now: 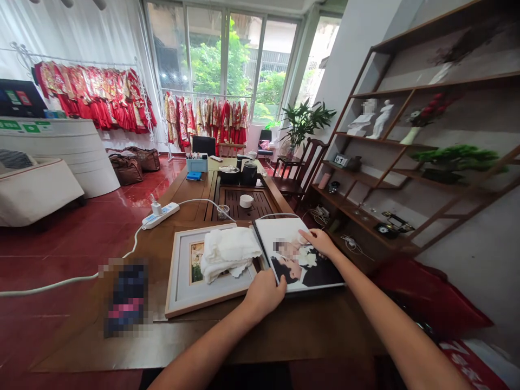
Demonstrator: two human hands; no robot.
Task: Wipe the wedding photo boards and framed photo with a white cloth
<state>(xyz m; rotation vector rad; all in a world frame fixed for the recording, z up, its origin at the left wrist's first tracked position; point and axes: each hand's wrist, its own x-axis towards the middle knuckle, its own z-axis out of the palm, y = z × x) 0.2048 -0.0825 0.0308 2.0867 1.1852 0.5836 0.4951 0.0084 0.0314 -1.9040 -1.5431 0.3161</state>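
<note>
A photo album (299,277) with a couple's picture on its white cover lies on the wooden table, tilted slightly. My left hand (266,292) is closed on its lower left edge, the thumb near the cover and the other fingers mostly hidden. At the album's right side, my right hand (320,242) grips the edge with fingertips over the cover. Beside the album on the left, partly under my left hand, is a light wood picture frame (179,281) with a pale mat. A folded white cloth (229,249) rests on the frame, covering part of its picture.
Behind the album sits a slatted tea tray (260,208) with a white cup (246,201). A white power strip (160,215) and its cable (81,280) run along the left. A blurred dark item (128,298) lies at front left. Shelves (394,135) stand right.
</note>
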